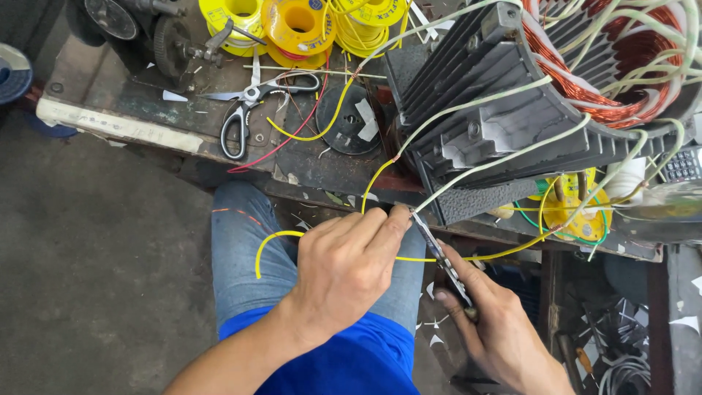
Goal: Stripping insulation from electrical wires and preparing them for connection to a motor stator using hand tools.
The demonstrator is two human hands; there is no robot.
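While the left hand pinches a yellow wire between thumb and fingertips, its fingers are curled closed around that wire, which loops out to the hand's left over a knee in blue jeans and runs on to the hand's right toward the other hand. Well above the left hand, on the dark workbench, lie scissors with black and white handles, and beyond them, at the bench's far edge, stand yellow wire spools. A red wire trails across the bench between the scissors and a round black disc.

Just right of the left hand's fingertips, the tip of a slim metal hand tool meets the yellow wire. The right hand is closed around that tool's lower end, thumb along its side; what kind of tool it is cannot be told. Above both hands sits a grey finned motor housing, tilted, with copper windings showing in its open end and pale sleeved leads draped across its fins. Right of the right hand, below the housing, a yellow reel with green wire rests on the bench's edge, and lower still, tools lie in a dark space near the floor.
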